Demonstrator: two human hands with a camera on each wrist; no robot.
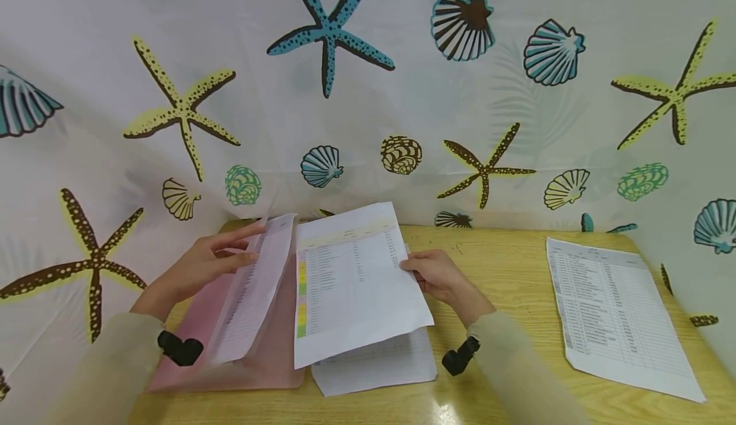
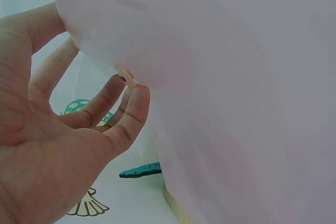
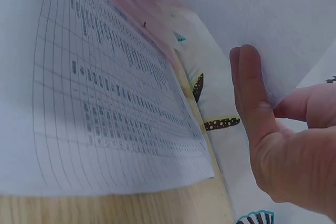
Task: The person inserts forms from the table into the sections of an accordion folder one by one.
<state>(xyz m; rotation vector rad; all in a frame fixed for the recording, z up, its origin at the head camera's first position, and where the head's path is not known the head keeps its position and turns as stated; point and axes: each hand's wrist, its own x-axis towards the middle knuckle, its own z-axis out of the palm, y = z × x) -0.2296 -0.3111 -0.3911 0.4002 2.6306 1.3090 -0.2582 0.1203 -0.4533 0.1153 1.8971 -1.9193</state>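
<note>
A pink plastic folder [image 1: 282, 364] lies spread on the table at the left. My left hand [image 1: 204, 265] holds the edge of its raised, see-through cover, along with a printed sheet [image 1: 259, 291] that leans against it. In the left wrist view the cover [image 2: 226, 87] hides part of the fingertips. Between thumb and fingers, my right hand [image 1: 439, 278] pinches the right edge of a printed sheet [image 1: 351, 284] with a coloured left column. This sheet is tilted up over other printed sheets [image 1: 379, 364]. In the right wrist view its plain back [image 3: 262, 14] shows above the lower sheet [image 3: 115, 93].
Another printed sheet [image 1: 618, 310] lies flat on the wooden table [image 1: 494, 265] at the right. A white curtain [image 1: 368, 112] with starfish and shells hangs behind the table and along its sides.
</note>
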